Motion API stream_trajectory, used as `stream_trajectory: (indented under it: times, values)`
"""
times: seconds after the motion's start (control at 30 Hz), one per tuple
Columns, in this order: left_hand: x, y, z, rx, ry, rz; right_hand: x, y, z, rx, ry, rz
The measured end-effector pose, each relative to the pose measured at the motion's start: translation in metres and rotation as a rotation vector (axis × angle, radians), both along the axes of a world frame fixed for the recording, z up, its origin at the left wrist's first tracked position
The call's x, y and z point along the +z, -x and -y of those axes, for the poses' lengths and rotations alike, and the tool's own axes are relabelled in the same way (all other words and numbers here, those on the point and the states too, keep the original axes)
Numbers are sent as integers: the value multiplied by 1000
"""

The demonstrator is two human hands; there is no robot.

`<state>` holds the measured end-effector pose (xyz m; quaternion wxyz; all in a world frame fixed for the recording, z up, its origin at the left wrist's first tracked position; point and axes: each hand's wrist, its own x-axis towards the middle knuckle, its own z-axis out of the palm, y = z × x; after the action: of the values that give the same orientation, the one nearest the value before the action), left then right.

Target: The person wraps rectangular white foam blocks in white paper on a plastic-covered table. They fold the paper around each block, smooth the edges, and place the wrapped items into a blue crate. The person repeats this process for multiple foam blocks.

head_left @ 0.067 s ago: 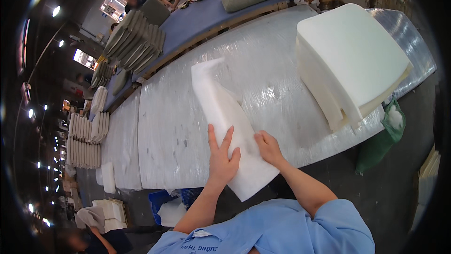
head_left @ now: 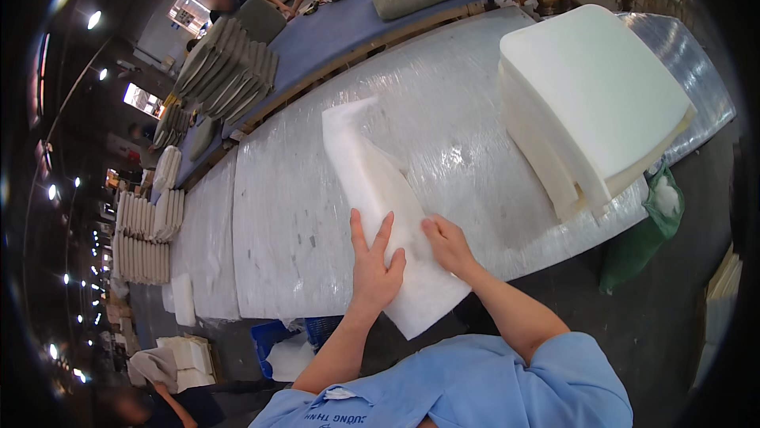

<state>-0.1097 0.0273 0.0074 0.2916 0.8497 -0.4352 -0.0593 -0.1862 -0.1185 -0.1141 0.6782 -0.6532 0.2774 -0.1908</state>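
A long white piece of soft wadding lies folded on the plastic-wrapped table, its near end hanging past the front edge toward me. My left hand rests flat on the wadding's left side, fingers spread. At the right edge of the same piece, my right hand has its fingers curled closed, with the thumb pointing toward the wadding. Its fingertips are partly hidden, but they seem to pinch the edge. To the right stands a stack of white foam pads with rounded corners.
Behind runs a blue-topped table with grey-green cushions piled on it and two people beside it. A green sack hangs at the right table end. Below the front edge is a blue crate. Another person is at lower left.
My right hand has shifted slightly left, further over the wadding's edge. The left hand stays put.
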Motion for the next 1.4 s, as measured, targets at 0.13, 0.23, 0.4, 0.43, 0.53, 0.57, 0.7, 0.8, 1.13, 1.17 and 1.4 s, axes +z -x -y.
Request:
stream_trajectory:
  times: [0.13, 0.23, 0.4, 0.43, 0.53, 0.57, 0.7, 0.8, 1.13, 1.17, 1.4]
  values:
    - [-2, 2, 4, 3, 17, 31, 36, -20, 1, 189, 228, 35]
    - [0, 0, 13, -3, 26, -28, -10, -22, 15, 131, 282, 1]
    - [-1, 0, 4, 31, 32, -18, -72, 75, 32, 195, 194, -214]
    - [-2, 0, 1, 43, 30, -18, -68, 99, 32, 274, 88, -339]
    - [-3, 3, 6, 6, 76, -32, -57, 167, 6, 389, -408, -158]
    - [-2, 4, 7, 7, 72, -31, -49, 175, -5, 410, -528, -56]
    - [4, 15, 22, -19, 54, -9, 17, 139, -40, 196, -705, 113]
    - [-3, 16, 29, -31, 28, 84, 58, 93, -31, -48, -725, 140]
    - [27, 34, 19, -275, -273, 235, 25, 66, -40, -78, 37, 95]
    - [24, 35, 13, -266, -258, 256, 28, 64, -45, -66, 41, 90]
    - [8, 29, -7, -215, -217, 264, 23, 46, -52, 55, 14, 111]
